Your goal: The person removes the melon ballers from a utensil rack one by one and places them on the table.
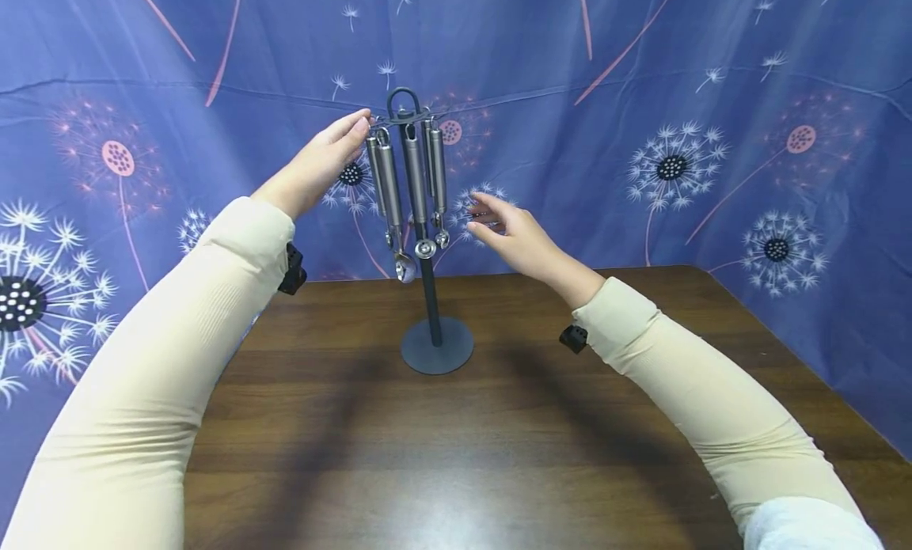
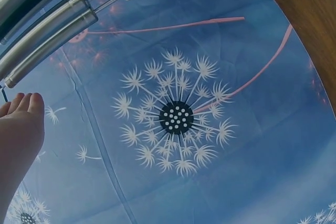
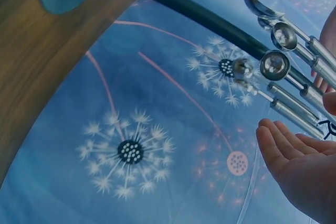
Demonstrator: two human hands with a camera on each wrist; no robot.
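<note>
Dark wooden table (image 1: 499, 455) nearest, w/ the round base of a black metal utensil stand (image 1: 431, 297) mid-table. R hand (image 1: 516, 237), fingers loosely spread, holds nothing, just right of the hanging steel scoop tools (image 1: 413, 186). Tools' long axes vertical. L hand (image 1: 324, 162) is higher, fingertips at the top hook bar, touching or pinching—can't tell.

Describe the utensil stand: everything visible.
The utensil stand is dark grey, metal by its look: a round flat base on the wooden table, a thin upright pole and a loop handle on top. Several steel utensils hang from hooks near the top, handles up, scoop ends down. It stands upright near the table's far edge, before the blue dandelion backdrop. The left hand touches the top hook area with its fingertips; the right hand is open beside the utensils, apart from them.
</note>
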